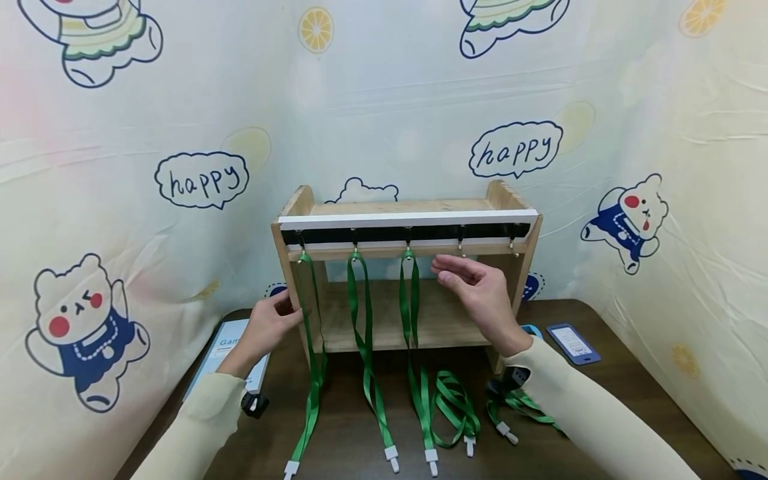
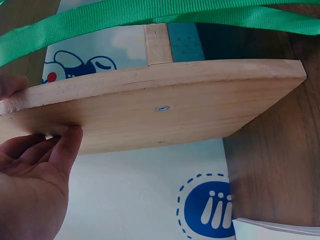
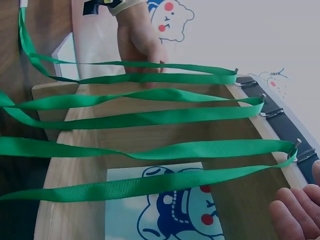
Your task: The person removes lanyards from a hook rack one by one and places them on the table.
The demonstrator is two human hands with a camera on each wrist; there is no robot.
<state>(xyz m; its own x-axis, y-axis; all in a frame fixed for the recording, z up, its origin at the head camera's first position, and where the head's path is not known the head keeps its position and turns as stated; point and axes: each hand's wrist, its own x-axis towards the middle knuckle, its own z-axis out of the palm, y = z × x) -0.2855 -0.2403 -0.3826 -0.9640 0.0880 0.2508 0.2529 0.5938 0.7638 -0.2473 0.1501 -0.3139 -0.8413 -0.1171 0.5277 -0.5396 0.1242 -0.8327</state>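
Note:
A wooden rack (image 1: 396,208) stands on the table, with a row of metal hooks along its dark front strip. Three green lanyards hang from its hooks: a left one (image 1: 313,393), a middle one (image 1: 363,320) and a third (image 1: 423,400), each with a white clip at the bottom. My left hand (image 1: 268,328) grips the rack's left side panel (image 2: 200,110), fingers against the outer face and thumb at the front edge. Just right of the third lanyard, my right hand (image 1: 480,293) is raised below the bare fourth hook (image 1: 461,240), holding nothing.
A coiled green lanyard (image 1: 441,400) lies on the table before the rack, and another lanyard (image 1: 528,403) lies partly behind my right forearm. A white-and-blue box or booklet (image 1: 231,340) is at the left. To the right lies a blue phone-shaped item (image 1: 573,343).

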